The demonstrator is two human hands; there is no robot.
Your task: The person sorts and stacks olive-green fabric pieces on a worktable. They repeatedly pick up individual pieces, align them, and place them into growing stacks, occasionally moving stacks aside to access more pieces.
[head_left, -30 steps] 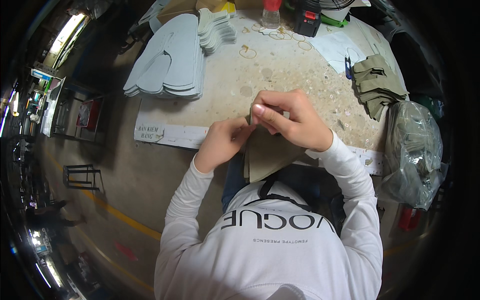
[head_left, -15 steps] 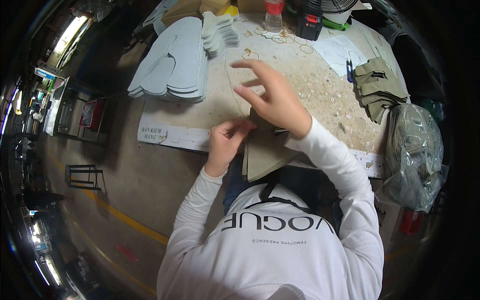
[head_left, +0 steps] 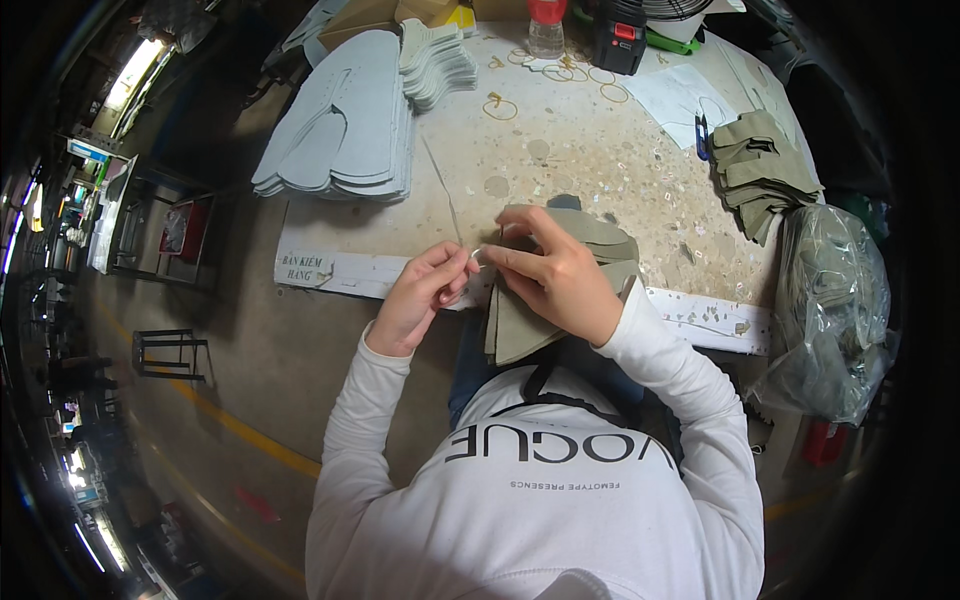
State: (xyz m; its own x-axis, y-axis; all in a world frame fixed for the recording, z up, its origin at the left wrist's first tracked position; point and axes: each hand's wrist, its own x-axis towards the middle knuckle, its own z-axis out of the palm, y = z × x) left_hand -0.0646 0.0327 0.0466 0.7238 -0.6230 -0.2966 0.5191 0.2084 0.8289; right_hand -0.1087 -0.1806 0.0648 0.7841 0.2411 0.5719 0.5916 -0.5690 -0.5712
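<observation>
Olive stack: flat olive pieces [head_left: 522,332] at the table's near edge, lower corner hanging over it, in front of the torso; partly hidden by a hand.
Strand: thin, dark [head_left: 441,180]; runs over the tabletop left of the olive stack, down to the fingertips.
Left hand: [head_left: 415,290] just left of the olive stack; thumb and fingertips pinched on the strand's near end.
Pale bit: small, curved [head_left: 476,256], between both hands' fingertips, at the olive stack's left edge; too small to identify.
Right hand: [head_left: 565,280] above the olive stack; fingers bent and spread, tips near the left hand's; cannot tell whether they grip.
Table: speckled top [head_left: 590,150], under and beyond the olive stack.
Grey stack: [head_left: 350,130] beyond the olive stack, to its left.
Bands: yellowish loops [head_left: 514,112], beyond the olive stack.
Olive pile: [head_left: 765,172] beyond the olive stack, to its right.
Bag: clear plastic [head_left: 830,310], well right of the olive stack.
</observation>
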